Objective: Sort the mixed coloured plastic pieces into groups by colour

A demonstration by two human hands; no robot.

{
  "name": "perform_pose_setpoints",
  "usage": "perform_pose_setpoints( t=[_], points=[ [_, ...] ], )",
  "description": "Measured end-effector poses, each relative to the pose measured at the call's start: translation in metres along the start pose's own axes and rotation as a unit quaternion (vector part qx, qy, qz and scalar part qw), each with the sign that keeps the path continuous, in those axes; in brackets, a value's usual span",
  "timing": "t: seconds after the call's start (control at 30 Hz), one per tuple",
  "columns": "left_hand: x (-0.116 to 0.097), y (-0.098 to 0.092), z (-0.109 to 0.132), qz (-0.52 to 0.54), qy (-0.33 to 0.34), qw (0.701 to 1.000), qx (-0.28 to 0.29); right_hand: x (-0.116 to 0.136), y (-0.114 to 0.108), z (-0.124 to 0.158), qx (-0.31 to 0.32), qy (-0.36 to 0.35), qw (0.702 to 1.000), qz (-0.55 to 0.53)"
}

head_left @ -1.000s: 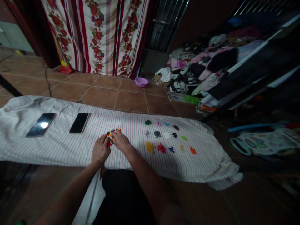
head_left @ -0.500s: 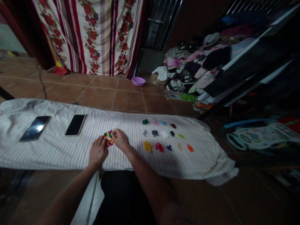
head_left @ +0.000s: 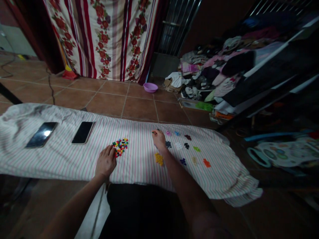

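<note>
A mixed heap of small coloured pieces (head_left: 121,145) lies on the striped cloth (head_left: 139,166); they are too small to name. At its left edge rests my left hand (head_left: 106,162), fingers stretched out and touching the nearest pieces. My right hand (head_left: 159,139) is over the far-left end of the single-colour piles, fingertips pinched together. Whatever they hold is too small to make out, and the hand covers the dark green pile's place. Close by are dark grey pieces (head_left: 168,144) and yellow pieces (head_left: 159,159). My right forearm hides the red pile.
Further right lie pink (head_left: 168,133), blue (head_left: 176,133), brown (head_left: 187,137), white (head_left: 178,145), black (head_left: 186,146), lime (head_left: 196,149), purple (head_left: 183,161), beige (head_left: 194,161) and orange pieces (head_left: 206,163). Two phones (head_left: 42,134) lie left. A purple basin (head_left: 150,87) sits on the floor.
My right hand has moved from the mixed heap rightward to the dark green pile. My left hand stays beside the heap. The view has shifted slightly.
</note>
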State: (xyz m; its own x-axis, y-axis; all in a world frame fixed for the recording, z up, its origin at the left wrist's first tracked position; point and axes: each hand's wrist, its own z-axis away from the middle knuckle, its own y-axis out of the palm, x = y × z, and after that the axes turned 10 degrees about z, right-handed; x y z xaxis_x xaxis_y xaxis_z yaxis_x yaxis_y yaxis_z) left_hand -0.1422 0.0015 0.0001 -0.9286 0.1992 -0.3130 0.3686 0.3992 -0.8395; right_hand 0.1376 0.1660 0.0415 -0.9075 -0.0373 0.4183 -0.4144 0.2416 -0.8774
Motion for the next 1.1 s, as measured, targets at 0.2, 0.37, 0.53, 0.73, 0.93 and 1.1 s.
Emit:
perform_pose_setpoints(
  t=[0.2, 0.37, 0.53, 0.73, 0.93, 1.1],
  points=[
    [-0.002, -0.001, 0.0, 0.002, 0.001, 1.0, -0.003, -0.03, -0.01, -0.02, 0.013, 0.051, 0.996, 0.074],
    [-0.003, -0.002, 0.0, -0.008, 0.0, 1.0, -0.002, -0.034, -0.01, -0.027, 0.017, 0.066, 0.993, 0.092],
    [-0.004, -0.003, -0.001, -0.005, -0.007, 1.0, 0.006, -0.034, -0.011, -0.032, 0.028, 0.069, 0.991, 0.107],
    [-0.007, -0.006, -0.002, 0.006, -0.015, 1.0, 0.011, -0.034, -0.009, -0.033, 0.031, 0.069, 0.992, 0.105],
    [-0.005, -0.005, -0.002, 0.021, -0.026, 0.999, 0.014, -0.032, -0.009, -0.025, 0.009, 0.054, 0.995, 0.083],
    [-0.005, -0.004, -0.002, 0.013, -0.026, 0.999, 0.014, -0.021, -0.005, -0.011, 0.001, 0.033, 0.998, 0.062]
  ],
)
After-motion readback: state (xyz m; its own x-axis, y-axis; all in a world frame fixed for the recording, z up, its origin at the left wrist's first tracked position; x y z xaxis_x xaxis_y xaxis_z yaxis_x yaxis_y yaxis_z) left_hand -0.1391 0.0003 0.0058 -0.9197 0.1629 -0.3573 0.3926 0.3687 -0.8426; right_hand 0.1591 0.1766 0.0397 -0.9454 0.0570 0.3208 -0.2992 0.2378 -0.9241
